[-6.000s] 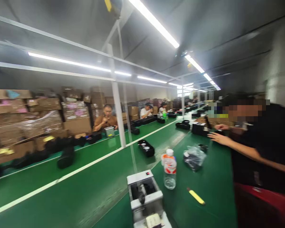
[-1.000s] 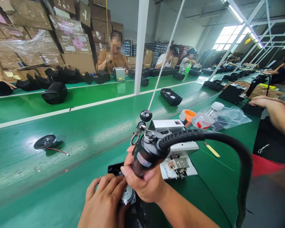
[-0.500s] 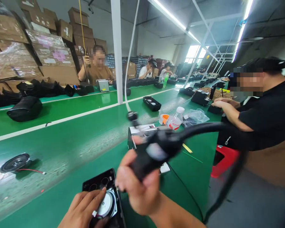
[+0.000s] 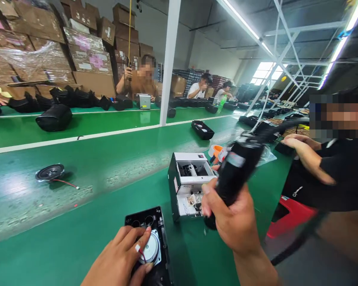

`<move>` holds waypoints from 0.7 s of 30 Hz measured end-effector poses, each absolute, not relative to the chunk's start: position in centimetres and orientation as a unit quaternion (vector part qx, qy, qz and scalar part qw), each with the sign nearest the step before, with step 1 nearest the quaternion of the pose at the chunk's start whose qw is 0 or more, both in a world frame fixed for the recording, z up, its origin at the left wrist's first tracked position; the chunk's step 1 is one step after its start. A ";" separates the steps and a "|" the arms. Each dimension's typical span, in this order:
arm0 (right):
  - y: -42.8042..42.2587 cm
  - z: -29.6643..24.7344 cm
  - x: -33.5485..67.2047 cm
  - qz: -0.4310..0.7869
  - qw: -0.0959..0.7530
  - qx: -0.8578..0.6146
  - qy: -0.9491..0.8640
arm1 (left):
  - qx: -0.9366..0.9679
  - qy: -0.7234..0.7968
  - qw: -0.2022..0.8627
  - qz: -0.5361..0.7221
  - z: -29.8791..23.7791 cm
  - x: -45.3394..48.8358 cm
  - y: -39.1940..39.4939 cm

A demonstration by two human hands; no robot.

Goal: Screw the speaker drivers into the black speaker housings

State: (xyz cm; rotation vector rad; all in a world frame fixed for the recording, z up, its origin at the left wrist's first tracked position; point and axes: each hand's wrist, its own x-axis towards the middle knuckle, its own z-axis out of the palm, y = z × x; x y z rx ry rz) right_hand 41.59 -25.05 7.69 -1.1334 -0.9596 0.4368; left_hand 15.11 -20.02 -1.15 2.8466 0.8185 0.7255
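In my right hand (image 4: 231,214) is a black electric screwdriver (image 4: 238,163), its fingers wrapped round the body. The tool leans, its thick cable end up and to the right, its lower end down near the table. My left hand (image 4: 122,250) rests over a round silver-backed speaker (image 4: 152,248) set in a black plastic housing (image 4: 143,214); fingers lie on its upper side and the thumb on its lower edge. A small white connector on red and black wires shows by the fingers. Part of the housing is hidden under the hand.
Just beyond stands a white and black screw feeder machine (image 4: 193,178). A loose speaker (image 4: 50,172) with a red wire lies left on the green table (image 4: 107,190). Orange tape (image 4: 216,151) sits behind the feeder. A co-worker (image 4: 340,151) sits at right; a white post (image 4: 168,67) rises ahead.
The screwdriver has swung from a flat slant to more upright and further right, uncovering the feeder. My left hand stays on the speaker. The view has shifted, so things appear further right.
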 end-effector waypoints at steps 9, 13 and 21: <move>-28.7 8.5 35.9 0.322 0.766 -0.345 -0.435 | 0.903 0.353 0.225 0.102 0.9 16.3 -21.4; -28.1 6.3 34.1 0.274 0.763 -0.339 -0.478 | 0.892 0.371 0.252 0.054 1.7 16.7 -21.6; -27.4 3.6 34.2 0.270 0.733 -0.392 -0.486 | 0.882 0.382 0.272 0.055 1.5 16.9 -21.9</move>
